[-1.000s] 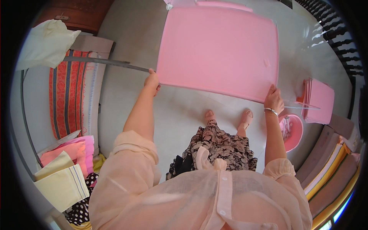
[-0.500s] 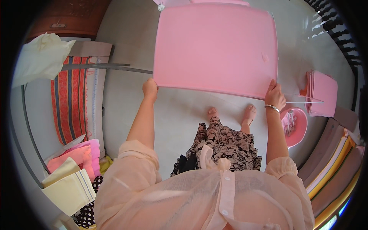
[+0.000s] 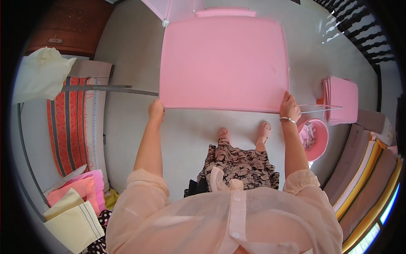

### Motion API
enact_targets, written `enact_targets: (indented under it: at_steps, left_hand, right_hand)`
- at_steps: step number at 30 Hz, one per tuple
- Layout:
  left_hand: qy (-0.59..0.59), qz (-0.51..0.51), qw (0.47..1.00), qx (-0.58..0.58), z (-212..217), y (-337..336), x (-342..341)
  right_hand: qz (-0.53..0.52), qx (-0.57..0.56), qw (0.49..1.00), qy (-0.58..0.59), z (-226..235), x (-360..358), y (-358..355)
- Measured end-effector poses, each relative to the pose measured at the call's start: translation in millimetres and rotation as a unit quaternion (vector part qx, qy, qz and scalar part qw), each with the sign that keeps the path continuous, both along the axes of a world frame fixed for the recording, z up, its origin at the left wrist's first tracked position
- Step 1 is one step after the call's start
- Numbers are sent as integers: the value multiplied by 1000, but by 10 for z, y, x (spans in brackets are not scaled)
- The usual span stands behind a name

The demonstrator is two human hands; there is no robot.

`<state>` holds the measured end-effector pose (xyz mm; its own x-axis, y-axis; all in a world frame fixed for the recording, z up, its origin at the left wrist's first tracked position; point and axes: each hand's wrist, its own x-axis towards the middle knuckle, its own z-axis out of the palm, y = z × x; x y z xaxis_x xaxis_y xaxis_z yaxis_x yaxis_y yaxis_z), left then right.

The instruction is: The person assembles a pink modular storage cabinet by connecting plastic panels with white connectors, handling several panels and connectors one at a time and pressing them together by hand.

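Both hands pinch the near corners of a big pink panel point(image 3: 224, 63), left hand point(image 3: 156, 111) and right hand point(image 3: 289, 106) level, holding it flat above the floor point(image 3: 127, 127). Best keep the grips even so it doesn't tilt toward the pink basin point(image 3: 315, 139).

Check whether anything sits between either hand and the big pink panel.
Nothing visible does. The left hand grips the pink panel at its near left corner, and the right hand grips the near right corner. Both are in direct contact with the edge. The pink basin and the stack of pink panels lie off to the right, apart.
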<state>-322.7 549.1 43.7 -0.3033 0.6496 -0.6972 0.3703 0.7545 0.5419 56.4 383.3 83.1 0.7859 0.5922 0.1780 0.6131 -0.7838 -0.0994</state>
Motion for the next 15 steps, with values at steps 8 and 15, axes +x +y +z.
enact_targets:
  at_steps: [8, 15]
  left_hand:
    - [-40, -42, 998, -32, 31, -520, 447]
    - [-12, -47, 999, -4, -34, -557, 540]
  right_hand:
    - [-10, -36, 998, 52, 193, 711, -216]
    - [92, -60, 973, 204, 228, 1282, -188]
